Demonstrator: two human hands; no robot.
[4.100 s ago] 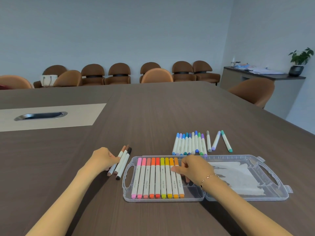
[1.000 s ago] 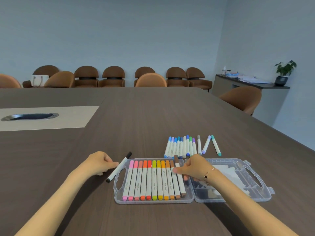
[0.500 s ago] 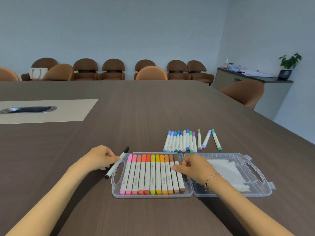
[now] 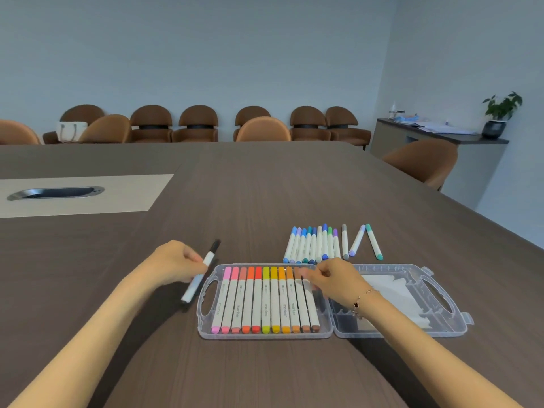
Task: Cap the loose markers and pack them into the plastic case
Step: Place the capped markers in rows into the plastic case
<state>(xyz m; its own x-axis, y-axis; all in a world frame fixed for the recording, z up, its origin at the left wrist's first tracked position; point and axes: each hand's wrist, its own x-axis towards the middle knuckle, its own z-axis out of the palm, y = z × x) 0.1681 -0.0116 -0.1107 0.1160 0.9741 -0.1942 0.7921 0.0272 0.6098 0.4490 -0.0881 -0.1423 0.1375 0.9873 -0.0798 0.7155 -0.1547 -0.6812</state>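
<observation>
Head view: the left hand pinches a black marker just left of the plastic case; the right hand, fingers curled, touches the brown markers in the case's left half; blue markers lie beyond on the table.

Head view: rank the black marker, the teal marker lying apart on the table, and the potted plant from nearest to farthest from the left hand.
1. Black marker: held in the left hand, just left of the plastic case.
2. Teal marker: on the table beyond the case's right half, rightmost of the loose markers.
3. Potted plant: on the sideboard at the far right wall.
</observation>
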